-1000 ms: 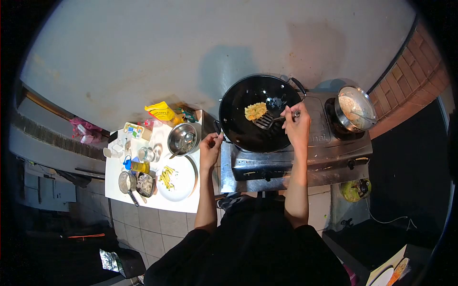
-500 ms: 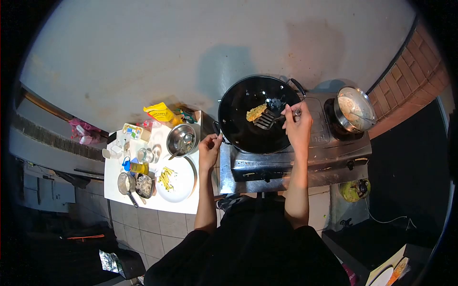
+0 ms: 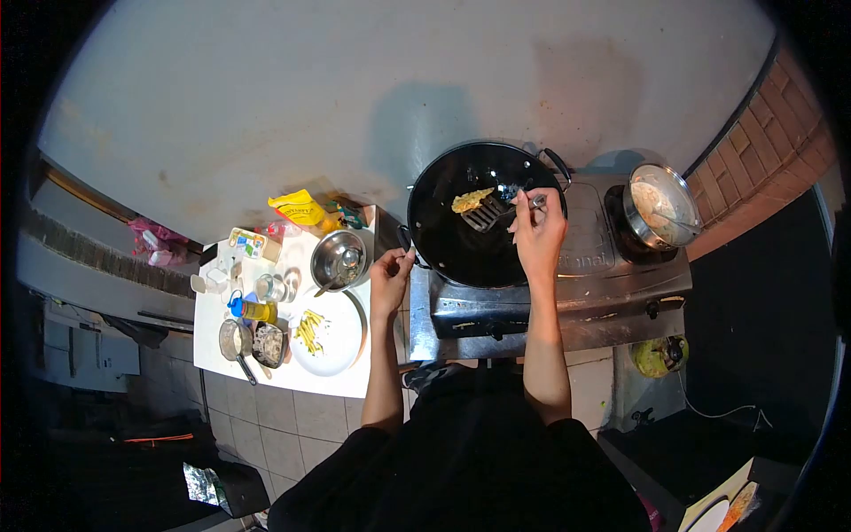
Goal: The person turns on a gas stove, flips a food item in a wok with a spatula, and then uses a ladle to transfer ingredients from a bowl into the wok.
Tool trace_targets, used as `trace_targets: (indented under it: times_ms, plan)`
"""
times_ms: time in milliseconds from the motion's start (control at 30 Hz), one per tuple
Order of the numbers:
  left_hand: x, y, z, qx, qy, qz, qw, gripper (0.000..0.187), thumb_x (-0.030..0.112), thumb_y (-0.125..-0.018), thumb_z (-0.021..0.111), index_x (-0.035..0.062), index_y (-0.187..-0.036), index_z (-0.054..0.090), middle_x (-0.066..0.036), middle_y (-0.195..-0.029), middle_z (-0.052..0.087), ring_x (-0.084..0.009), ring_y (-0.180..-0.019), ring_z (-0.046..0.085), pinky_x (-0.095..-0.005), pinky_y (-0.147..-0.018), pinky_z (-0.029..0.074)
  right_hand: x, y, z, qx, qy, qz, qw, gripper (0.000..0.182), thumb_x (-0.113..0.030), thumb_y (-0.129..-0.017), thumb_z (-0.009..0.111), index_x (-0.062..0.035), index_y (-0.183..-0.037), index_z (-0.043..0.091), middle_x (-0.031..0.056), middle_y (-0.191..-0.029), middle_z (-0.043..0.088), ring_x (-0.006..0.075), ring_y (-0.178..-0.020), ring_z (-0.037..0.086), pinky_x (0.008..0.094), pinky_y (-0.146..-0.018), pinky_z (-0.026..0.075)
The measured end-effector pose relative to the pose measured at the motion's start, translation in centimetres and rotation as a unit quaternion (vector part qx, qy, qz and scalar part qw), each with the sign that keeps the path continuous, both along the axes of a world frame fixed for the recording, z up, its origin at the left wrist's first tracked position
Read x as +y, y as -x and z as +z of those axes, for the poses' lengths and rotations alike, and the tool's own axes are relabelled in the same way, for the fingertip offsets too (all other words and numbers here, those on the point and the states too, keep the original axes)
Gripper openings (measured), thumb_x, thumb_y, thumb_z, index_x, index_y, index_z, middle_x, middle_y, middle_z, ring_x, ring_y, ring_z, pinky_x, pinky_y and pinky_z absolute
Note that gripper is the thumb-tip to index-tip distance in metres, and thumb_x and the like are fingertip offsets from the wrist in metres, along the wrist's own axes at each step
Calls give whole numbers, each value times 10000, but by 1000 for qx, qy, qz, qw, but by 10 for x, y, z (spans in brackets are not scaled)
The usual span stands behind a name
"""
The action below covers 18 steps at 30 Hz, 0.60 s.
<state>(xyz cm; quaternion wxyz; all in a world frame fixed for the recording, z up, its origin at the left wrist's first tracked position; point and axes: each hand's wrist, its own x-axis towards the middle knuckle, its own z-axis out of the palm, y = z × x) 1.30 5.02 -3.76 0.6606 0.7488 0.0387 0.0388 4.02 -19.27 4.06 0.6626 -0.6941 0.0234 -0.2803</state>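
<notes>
A black wok (image 3: pixel 456 257) sits on the stove, with a browned omelette piece (image 3: pixel 471 200) inside. My right hand (image 3: pixel 539 232) is closed round the handle of a slotted spatula (image 3: pixel 483 215), whose blade lies against the lower edge of the omelette piece. At the wok's left side, my left hand (image 3: pixel 390 279) has its fingertips pinched on the wok's loop handle (image 3: pixel 404 238); the exact contact is small to see.
Right of the wok, a steel pot (image 3: pixel 658 208) with pale contents and a utensil stands on the stove (image 3: pixel 567 306). On the white table (image 3: pixel 213 350) at left are a plate (image 3: pixel 346 350) with green-yellow strips, a steel bowl (image 3: pixel 339 253), an oil bottle (image 3: pixel 258 310) and a yellow bag (image 3: pixel 303 210).
My right hand and the spatula have shifted slightly left and up in the wok. The omelette piece has moved a little left and now looks flatter. My left hand stays in place.
</notes>
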Motion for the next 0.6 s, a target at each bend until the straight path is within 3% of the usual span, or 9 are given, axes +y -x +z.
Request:
trace_targets:
  times_ms: [367,600]
  plan:
    - [1,-1,3,5,-4,-1,1000,145,149,-884,621,4,-894,612,37,-787,567,-35,-734,477,-189,-662,377,4,-3,2,-16,-23,21,999,92,-58,-895,557,0,-909,487,68,-706,562,91,-496,555,213,-392,409]
    - [5,-5,-8,-5,3,-7,1000,166,155,-893,607,-10,-903,605,8,-714,579,-64,-643,525,-212,-615,410,4,-6,-5,-30,-31,32,999,83,-52,-891,556,-8,-913,488,71,-699,575,105,-526,592,225,-407,456]
